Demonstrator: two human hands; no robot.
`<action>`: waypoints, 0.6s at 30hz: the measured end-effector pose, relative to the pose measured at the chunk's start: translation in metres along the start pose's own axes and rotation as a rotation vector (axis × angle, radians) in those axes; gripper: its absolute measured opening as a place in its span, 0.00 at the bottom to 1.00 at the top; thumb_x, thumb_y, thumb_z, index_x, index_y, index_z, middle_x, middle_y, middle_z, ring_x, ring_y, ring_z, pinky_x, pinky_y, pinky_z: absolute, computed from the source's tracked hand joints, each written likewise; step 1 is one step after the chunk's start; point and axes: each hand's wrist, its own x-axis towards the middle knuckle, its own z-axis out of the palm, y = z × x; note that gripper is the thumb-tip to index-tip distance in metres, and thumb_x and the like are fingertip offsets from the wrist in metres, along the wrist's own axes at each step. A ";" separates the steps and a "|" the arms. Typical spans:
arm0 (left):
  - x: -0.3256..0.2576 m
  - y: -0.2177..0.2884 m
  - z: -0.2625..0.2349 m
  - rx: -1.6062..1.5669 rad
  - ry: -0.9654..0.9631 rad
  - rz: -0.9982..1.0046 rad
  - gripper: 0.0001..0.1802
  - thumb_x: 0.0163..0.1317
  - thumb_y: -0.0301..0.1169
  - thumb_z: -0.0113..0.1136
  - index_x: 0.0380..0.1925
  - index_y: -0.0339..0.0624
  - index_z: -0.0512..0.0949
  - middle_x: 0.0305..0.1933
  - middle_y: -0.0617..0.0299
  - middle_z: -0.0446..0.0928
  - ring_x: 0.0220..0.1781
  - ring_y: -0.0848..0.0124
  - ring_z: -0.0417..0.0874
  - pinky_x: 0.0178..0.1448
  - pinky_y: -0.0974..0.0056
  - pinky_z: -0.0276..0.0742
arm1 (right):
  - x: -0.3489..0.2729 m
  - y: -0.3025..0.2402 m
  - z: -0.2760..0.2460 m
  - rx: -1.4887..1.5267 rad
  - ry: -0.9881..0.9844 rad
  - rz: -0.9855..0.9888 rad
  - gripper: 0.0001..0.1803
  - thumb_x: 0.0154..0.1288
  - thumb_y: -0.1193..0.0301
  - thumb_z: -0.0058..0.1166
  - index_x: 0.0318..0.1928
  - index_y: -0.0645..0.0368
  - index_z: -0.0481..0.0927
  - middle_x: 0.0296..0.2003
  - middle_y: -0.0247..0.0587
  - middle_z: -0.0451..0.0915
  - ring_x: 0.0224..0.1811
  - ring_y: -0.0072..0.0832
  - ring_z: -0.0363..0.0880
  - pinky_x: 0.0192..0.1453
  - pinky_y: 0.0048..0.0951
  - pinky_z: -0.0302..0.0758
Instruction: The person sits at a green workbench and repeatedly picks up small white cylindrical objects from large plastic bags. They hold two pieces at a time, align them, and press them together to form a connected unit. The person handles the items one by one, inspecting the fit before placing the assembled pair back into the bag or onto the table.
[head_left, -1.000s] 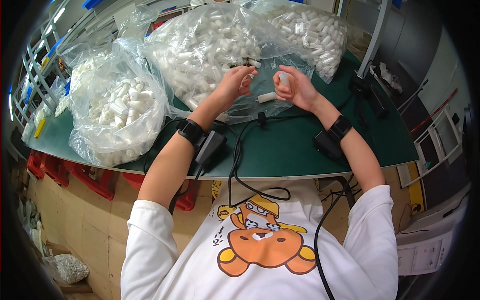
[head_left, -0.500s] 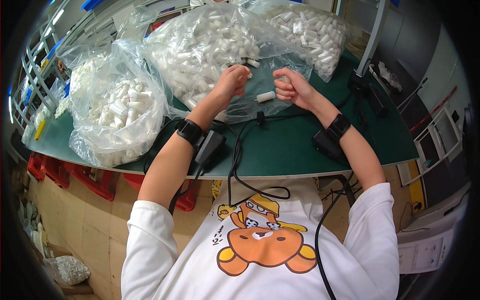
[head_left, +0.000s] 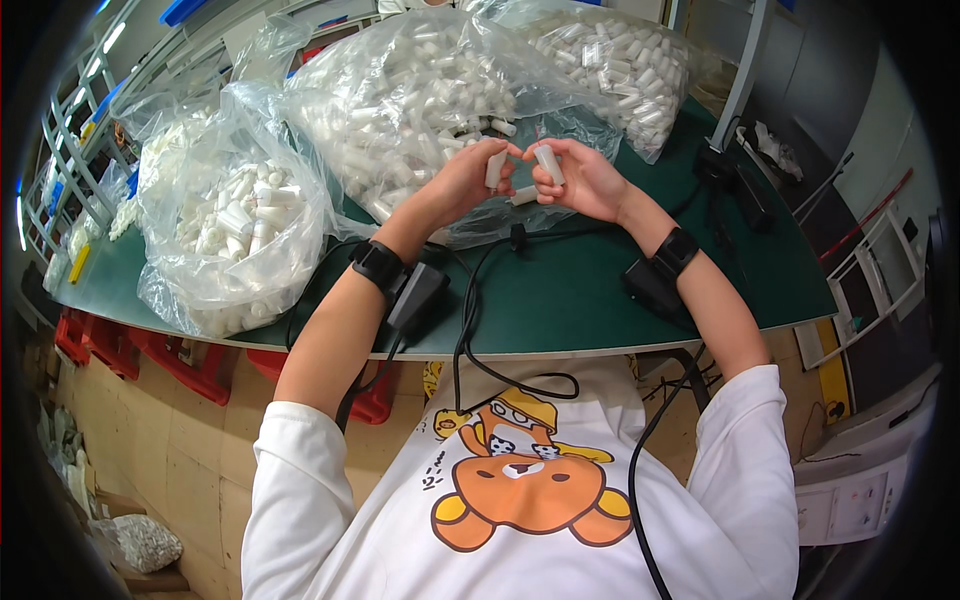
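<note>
My left hand (head_left: 462, 182) is closed round a small white plastic cylinder (head_left: 494, 169), held nearly upright. My right hand (head_left: 590, 184) grips another white plastic cylinder (head_left: 549, 164) between thumb and fingers, tilted a little. The fingertips of both hands come close together, and I cannot tell whether they touch. Just below them a loose white cylinder (head_left: 524, 195) lies on the clear plastic film, partly covered by my right hand. Directly behind my left hand bulges a large clear bag (head_left: 400, 95) full of similar white pieces.
An open clear bag (head_left: 240, 285) of white pieces stands at the left of the green table (head_left: 570, 300). Another filled bag (head_left: 640, 85) sits at the back right. Black cables (head_left: 472, 310) cross the table toward me. A grey metal post (head_left: 750, 75) rises at the right.
Both hands have moved toward each other. They have turned, so a white cylinder now shows in each. The loose cylinder stays on the film.
</note>
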 end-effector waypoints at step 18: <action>-0.002 0.006 0.005 0.000 0.013 -0.080 0.17 0.63 0.46 0.46 0.41 0.45 0.66 0.23 0.68 0.64 0.19 0.75 0.64 0.31 0.67 0.64 | -0.003 -0.007 0.023 -0.560 0.206 -0.106 0.11 0.64 0.66 0.47 0.40 0.62 0.72 0.12 0.22 0.61 0.11 0.10 0.52 0.15 0.16 0.51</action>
